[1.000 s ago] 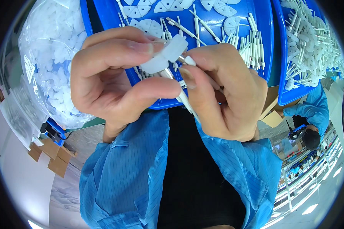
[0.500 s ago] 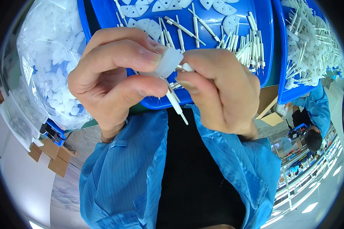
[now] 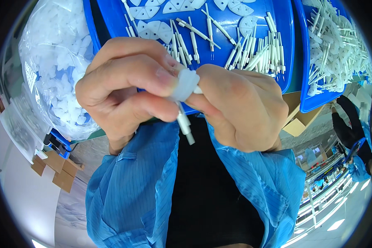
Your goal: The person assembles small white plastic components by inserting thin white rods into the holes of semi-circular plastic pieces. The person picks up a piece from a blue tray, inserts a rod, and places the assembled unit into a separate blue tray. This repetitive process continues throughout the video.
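Observation:
My left hand (image 3: 126, 82) pinches a white translucent plastic piece (image 3: 186, 84) between thumb and forefinger. From the underside of that piece a white pin (image 3: 184, 122) with a thinner tip sticks out toward my body. Pressed against the piece's other side is my right hand (image 3: 244, 105), closed on a second white pin (image 3: 197, 89); only a short bit of it shows, the rest is behind the fingers. Both hands are held above the near edge of a blue tray (image 3: 288, 49).
In the tray lie several loose white pins (image 3: 273, 53) and fan-shaped plates (image 3: 182, 5). A clear bag (image 3: 58, 62) of white pieces is at the left. Another blue tray (image 3: 308, 101) at the right is heaped with pin-fitted pieces (image 3: 335, 45). A person (image 3: 355, 136) is behind at the right.
The plastic piece has turned, and its lower pin now points more toward my body. My right hand has rolled over and closed nearer the piece. The person at the right has shifted.

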The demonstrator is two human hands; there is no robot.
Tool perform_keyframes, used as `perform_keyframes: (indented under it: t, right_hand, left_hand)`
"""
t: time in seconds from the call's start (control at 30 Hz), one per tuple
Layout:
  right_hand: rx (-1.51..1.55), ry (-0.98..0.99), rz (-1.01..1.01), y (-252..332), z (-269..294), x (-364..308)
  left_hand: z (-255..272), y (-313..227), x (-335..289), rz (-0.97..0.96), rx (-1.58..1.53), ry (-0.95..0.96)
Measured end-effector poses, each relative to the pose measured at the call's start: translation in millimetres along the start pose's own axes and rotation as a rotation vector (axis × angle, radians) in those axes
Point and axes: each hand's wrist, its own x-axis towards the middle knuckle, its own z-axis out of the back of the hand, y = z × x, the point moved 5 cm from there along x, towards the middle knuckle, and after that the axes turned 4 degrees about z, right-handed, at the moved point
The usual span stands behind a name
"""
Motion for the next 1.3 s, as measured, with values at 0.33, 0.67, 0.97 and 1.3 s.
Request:
perform_keyframes:
  t: [0.33,0.67,0.97,1.3]
  right_hand:
    - [-0.149,0.061,0.238,-25.1,13.0,6.9]
    - [0.106,-0.012,-0.495,6.6,11.2,13.0]
    - [-0.825,-0.640,-0.480,1.7,174.7,-9.9]
    - [-0.419,-0.227,-0.596,2.2,109.0,-2.5]
  left_hand:
    - [-11.9,-12.0,12.7,-0.198,0.320,0.072]
    - [-13.3,-37.2,12.0,-0.397,0.658,0.028]
    - [-9.9,-29.1,2.2,-0.457,0.279,0.108]
    - [-16.7,-42.4,30.1,-0.044,0.801,-0.119]
